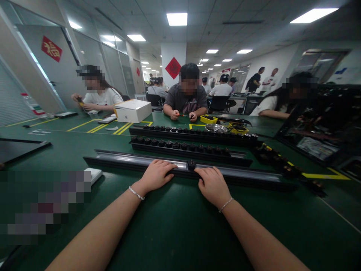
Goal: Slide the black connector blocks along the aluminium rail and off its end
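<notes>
A long black rail (248, 174) with a shiny channel lies crosswise before me. One small black socket-like module (191, 165) sits in its channel near the middle. My left hand (158, 174) holds the rail left of the module, fingers over the channel and thumb along the near side. Just right of the module, my right hand (213, 184) grips the rail too, its fingertips close to the module. Whether they touch it I cannot tell. Behind lie a second rail (239, 159) and a third rail (134, 131), both holding a row of several similar modules.
Loose black modules (290, 171) lie to the right. Farther back are a metal dish (216, 128), a yellow bin (208, 119) and a white box (134, 111). A person across the table (186, 98) holds a thin tool. A black frame (22, 148) lies at left.
</notes>
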Tool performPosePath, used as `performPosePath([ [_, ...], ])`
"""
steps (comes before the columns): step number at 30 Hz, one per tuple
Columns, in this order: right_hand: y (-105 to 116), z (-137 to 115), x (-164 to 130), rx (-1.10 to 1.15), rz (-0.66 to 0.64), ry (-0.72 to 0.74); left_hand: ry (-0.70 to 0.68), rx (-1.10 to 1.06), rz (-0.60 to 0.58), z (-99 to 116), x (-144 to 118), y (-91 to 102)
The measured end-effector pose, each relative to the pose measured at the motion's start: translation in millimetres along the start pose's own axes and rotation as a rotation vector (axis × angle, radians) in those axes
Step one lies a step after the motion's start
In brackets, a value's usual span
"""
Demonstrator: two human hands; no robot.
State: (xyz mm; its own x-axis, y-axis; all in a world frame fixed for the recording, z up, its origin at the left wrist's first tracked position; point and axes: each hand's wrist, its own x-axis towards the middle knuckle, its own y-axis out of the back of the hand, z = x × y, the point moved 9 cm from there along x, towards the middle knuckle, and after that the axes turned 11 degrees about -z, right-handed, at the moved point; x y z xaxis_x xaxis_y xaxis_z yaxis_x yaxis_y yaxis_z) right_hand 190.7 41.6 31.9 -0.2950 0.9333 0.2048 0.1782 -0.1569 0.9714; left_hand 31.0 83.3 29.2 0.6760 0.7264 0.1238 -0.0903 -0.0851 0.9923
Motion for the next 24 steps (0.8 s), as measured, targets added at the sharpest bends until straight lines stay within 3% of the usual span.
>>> performPosePath([
  [24, 0.7, 5.7, -0.9, 0.014, 0.003, -0.046, 0.015, -0.008, 0.011, -2.8, -0.7, -0.4],
])
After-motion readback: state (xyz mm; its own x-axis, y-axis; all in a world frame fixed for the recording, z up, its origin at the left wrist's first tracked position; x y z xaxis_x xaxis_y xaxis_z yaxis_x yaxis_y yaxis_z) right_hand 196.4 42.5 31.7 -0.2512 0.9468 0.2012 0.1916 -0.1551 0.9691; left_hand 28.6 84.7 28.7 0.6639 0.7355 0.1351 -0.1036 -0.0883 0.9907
